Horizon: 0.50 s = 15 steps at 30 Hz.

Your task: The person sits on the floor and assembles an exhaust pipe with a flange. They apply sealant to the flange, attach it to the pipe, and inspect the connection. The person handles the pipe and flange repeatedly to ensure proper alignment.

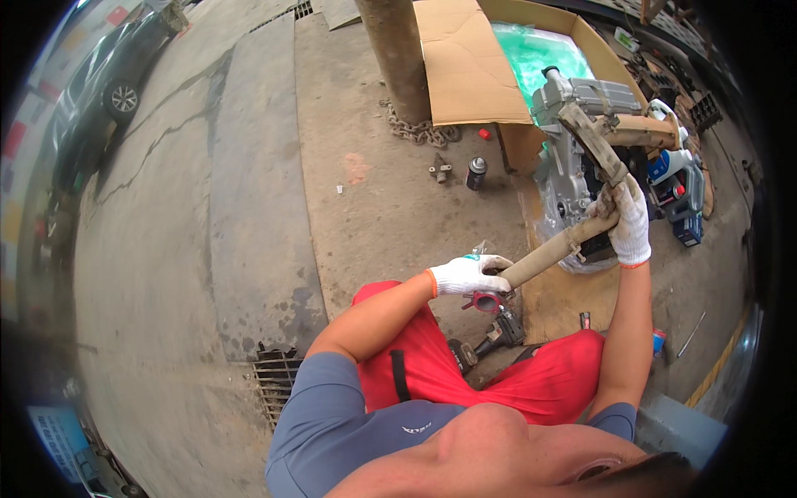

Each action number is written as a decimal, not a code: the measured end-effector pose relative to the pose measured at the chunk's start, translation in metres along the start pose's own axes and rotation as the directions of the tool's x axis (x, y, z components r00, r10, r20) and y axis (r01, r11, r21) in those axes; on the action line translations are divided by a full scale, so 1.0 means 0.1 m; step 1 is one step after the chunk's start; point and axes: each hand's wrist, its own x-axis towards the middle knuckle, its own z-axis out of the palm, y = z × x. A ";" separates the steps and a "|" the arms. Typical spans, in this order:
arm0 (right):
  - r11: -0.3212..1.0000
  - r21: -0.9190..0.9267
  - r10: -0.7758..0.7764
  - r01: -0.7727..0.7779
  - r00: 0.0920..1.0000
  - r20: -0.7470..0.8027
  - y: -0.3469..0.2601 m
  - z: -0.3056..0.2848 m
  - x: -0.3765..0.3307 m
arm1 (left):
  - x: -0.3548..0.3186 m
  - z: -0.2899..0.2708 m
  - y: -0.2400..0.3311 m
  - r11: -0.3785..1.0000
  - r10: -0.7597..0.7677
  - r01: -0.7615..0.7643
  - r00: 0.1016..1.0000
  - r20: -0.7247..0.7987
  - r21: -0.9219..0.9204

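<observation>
My left hand, in a white knit glove with an orange cuff, is closed around the near end of a dirty beige pipe. My right hand, gloved the same way, grips the pipe's far end, where a grimy curved bracket-like piece rises. The pipe slants up to the right above my knees. Beyond it stands a grey metal engine, partly wrapped in clear plastic. Below my left hand are a red ring-shaped part and a black cordless power tool.
An open cardboard box with green wrapping lies behind the engine. A pillar with a chain, a black spray can and a small metal part stand ahead. Bottles crowd the right; a floor grate lies left.
</observation>
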 end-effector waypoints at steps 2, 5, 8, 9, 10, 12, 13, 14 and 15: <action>1.000 0.016 0.014 -0.014 1.000 -0.012 0.03 0.06 -0.02 | 0.00 0.06 -0.02 0.999 -0.012 0.012 1.000 0.007 0.045; 0.999 0.043 0.033 -0.034 0.999 0.020 0.05 0.21 -0.01 | 0.02 0.11 0.01 0.993 -0.062 0.060 0.998 0.017 0.101; 0.998 0.008 0.065 -0.066 0.994 0.085 0.05 0.24 -0.01 | -0.01 0.11 0.10 0.988 -0.104 0.095 0.992 0.072 0.120; 0.997 -0.021 0.079 -0.077 0.994 0.079 0.04 0.30 -0.01 | -0.01 0.11 0.08 0.991 -0.105 0.099 0.992 0.072 0.085; 0.995 -0.050 0.092 -0.089 0.993 0.073 0.02 0.34 0.00 | 0.00 0.12 0.04 0.993 -0.106 0.103 0.992 0.073 0.049; 0.995 -0.071 0.068 -0.066 0.997 0.035 0.01 0.39 -0.01 | -0.02 0.11 0.00 0.995 -0.098 0.099 0.995 0.035 -0.003; 0.997 -0.062 0.055 -0.053 0.998 0.026 0.01 0.40 -0.01 | -0.01 0.12 -0.01 0.996 -0.086 0.086 0.996 0.002 -0.022; 0.998 -0.049 0.040 -0.039 0.999 0.013 0.03 0.41 -0.01 | -0.03 0.10 0.00 0.996 -0.077 0.076 0.997 -0.030 -0.037; 0.995 -0.103 0.022 -0.019 1.000 0.022 0.05 0.35 0.00 | -0.06 0.10 0.05 0.994 -0.069 0.064 0.996 -0.051 -0.087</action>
